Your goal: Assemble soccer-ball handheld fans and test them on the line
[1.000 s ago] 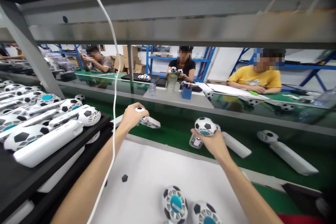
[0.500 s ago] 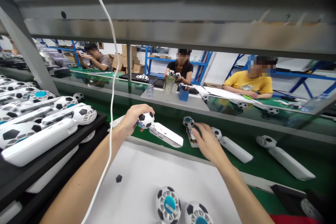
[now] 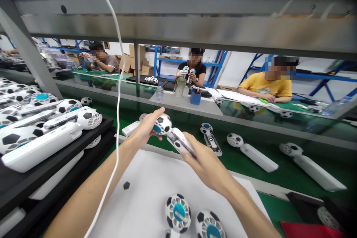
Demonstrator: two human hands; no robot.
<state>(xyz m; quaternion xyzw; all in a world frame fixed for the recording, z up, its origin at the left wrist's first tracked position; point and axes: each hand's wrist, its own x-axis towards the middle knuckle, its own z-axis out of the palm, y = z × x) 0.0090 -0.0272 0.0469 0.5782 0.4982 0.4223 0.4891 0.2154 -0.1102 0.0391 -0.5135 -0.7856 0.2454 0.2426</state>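
Observation:
My left hand (image 3: pixel 149 128) grips the ball-shaped head of a white handheld fan (image 3: pixel 163 124) patterned like a football, with a blue disc on its side. The fingers of my right hand (image 3: pixel 198 156) are closed around its handle, which shows a dark open seam along its length. The fan is held tilted above the near edge of the green belt, handle down to the right. On the white sheet (image 3: pixel 139 193) below lie two more football heads (image 3: pixel 178 212) with blue discs and a small black pentagon (image 3: pixel 126 185).
A black tray (image 3: pixel 92 145) piled with similar fans stands at the left. Along the green belt (image 3: pixel 178 117) lie several fans, one with its circuit board (image 3: pixel 213 144) exposed. A white cable (image 3: pixel 118 81) hangs in front. Several co-workers sit across the belt.
My right hand has moved left from beside the exposed-board fan and closed on the handle of the held fan. The held fan has turned, and fans on the belt have shifted rightward.

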